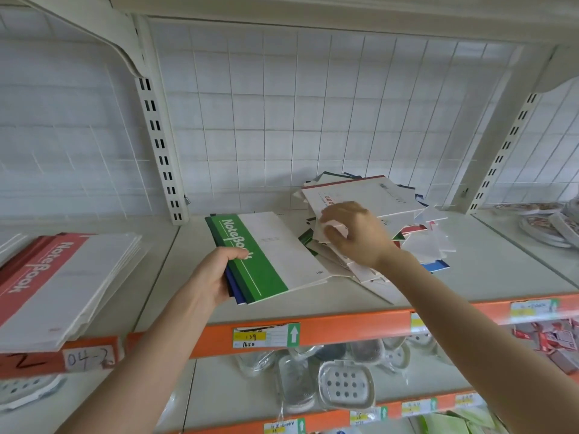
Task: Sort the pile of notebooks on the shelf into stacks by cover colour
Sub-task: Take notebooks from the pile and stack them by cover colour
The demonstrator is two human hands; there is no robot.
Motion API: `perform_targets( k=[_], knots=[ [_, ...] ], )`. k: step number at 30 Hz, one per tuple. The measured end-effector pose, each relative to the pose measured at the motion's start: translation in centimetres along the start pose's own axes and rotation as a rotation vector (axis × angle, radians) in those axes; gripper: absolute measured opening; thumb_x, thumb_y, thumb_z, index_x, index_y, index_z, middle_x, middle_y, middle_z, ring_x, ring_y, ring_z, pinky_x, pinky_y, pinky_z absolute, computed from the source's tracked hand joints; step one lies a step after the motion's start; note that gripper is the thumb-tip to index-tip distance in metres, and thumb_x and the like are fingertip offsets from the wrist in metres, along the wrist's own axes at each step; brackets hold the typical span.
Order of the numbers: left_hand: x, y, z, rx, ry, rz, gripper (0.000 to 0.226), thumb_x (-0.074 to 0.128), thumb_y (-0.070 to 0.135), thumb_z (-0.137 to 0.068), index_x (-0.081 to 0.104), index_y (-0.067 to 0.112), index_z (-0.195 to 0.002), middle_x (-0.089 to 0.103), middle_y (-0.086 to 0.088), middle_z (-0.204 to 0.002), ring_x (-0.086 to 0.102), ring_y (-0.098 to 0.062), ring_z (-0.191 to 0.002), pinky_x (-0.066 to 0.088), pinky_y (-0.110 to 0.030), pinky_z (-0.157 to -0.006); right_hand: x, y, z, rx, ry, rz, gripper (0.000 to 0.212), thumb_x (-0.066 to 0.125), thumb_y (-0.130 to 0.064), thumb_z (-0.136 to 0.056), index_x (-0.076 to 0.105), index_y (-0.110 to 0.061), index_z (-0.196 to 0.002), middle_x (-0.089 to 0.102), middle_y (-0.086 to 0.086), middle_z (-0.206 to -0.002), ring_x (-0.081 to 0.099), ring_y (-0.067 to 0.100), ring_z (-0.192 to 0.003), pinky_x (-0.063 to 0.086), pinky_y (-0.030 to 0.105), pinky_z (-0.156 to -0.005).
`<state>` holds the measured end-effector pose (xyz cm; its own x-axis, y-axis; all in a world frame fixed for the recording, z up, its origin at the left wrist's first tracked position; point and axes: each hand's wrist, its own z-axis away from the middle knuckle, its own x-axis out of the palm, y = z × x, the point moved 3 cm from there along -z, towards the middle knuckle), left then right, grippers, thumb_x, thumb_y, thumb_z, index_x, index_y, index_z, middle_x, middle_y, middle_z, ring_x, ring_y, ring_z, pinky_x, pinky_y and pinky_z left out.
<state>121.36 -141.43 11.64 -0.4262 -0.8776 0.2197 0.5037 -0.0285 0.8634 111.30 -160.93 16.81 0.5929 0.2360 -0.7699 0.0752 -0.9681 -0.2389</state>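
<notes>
Grips green notebook (pixel 269 258) by its spine edge in left hand (pixel 213 277): thumb on top, fingers curled beneath, blue-spined one (pixel 231 285) underneath. Runs lengthwise front to back, far end leaning left, above shelf (pixel 470 277) middle near the front edge. Stretches right hand (pixel 354 236) into pile (pixel 416 214) at back right, curled fingers pinching a white cover (pixel 321 231).

"NoteBook" is printed on the green notebook (pixel 250 264) and on the red notebook (pixel 40 264). On the orange shelf rail (pixel 344 327), a white label (pixel 88 358) says "04-2" and a price tag (pixel 253 339) says "139" and "1650".
</notes>
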Motion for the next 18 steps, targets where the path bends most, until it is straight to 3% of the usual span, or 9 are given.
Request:
perform_targets(
  k=[3,5,9,12,15,18],
  knots=[
    [-0.3,0.0,0.2,0.022,0.011,0.004,0.007,0.049,0.004,-0.09,0.055,0.008,-0.09,0.064,-0.011,-0.083,0.061,-0.025,-0.073,0.044,-0.034,-0.057,0.7,2.0,-1.3,0.369,-0.266,0.204,0.046,0.056,-0.03,-0.088,0.05,-0.016,-0.131,0.047,0.006,-0.137,0.037,0.029,-0.127,0.033,0.039,-0.103],
    [-0.4,0.1,0.5,0.035,0.015,0.006,0.007,0.05,0.004,-0.09,0.055,0.009,-0.09,0.064,-0.011,-0.083,0.06,-0.025,-0.073,0.044,-0.034,-0.057,1.3,2.6,-1.6,0.434,-0.365,0.274,0.052,0.057,-0.039,-0.085,0.047,-0.02,-0.132,0.046,0.004,-0.135,0.039,0.028,-0.124,0.032,0.038,-0.102],
    [-0.8,0.2,0.7,0.054,0.032,0.004,0.006,0.051,0.004,-0.09,0.055,0.009,-0.09,0.064,-0.011,-0.084,0.061,-0.026,-0.074,0.044,-0.034,-0.058,2.1,2.8,-1.7,0.41,-0.28,0.359,0.043,0.047,-0.042,-0.088,0.051,-0.017,-0.123,0.055,0.004,-0.123,0.05,0.026,-0.11,0.038,0.038,-0.096],
    [-1.3,0.0,0.5,0.053,0.051,-0.003,0.006,0.053,0.006,-0.089,0.056,0.009,-0.092,0.065,-0.012,-0.086,0.062,-0.028,-0.077,0.045,-0.035,-0.06,1.9,2.4,-1.6,0.357,-0.195,0.441,0.034,0.034,-0.033,-0.097,0.055,-0.011,-0.112,0.06,0.006,-0.103,0.053,0.025,-0.088,0.041,0.034,-0.081],
    [-1.9,-0.2,0.3,0.048,0.079,0.01,0.006,0.055,0.009,-0.089,0.058,0.009,-0.094,0.066,-0.013,-0.089,0.062,-0.029,-0.08,0.045,-0.038,-0.066,1.2,2.4,-2.0,0.346,-0.098,0.466,0.028,0.034,-0.022,-0.1,0.056,-0.005,-0.106,0.062,0.009,-0.095,0.049,0.026,-0.074,0.034,0.029,-0.063],
    [-2.4,-0.4,0.0,0.047,0.101,0.057,0.009,0.054,0.015,-0.091,0.059,0.009,-0.096,0.066,-0.013,-0.091,0.062,-0.03,-0.084,0.045,-0.045,-0.081,0.6,1.6,-2.7,0.305,-0.044,0.343,0.027,0.035,-0.02,-0.1,0.055,-0.002,-0.098,0.06,0.013,-0.087,0.048,0.03,-0.071,0.03,0.029,-0.06]
  ],
)
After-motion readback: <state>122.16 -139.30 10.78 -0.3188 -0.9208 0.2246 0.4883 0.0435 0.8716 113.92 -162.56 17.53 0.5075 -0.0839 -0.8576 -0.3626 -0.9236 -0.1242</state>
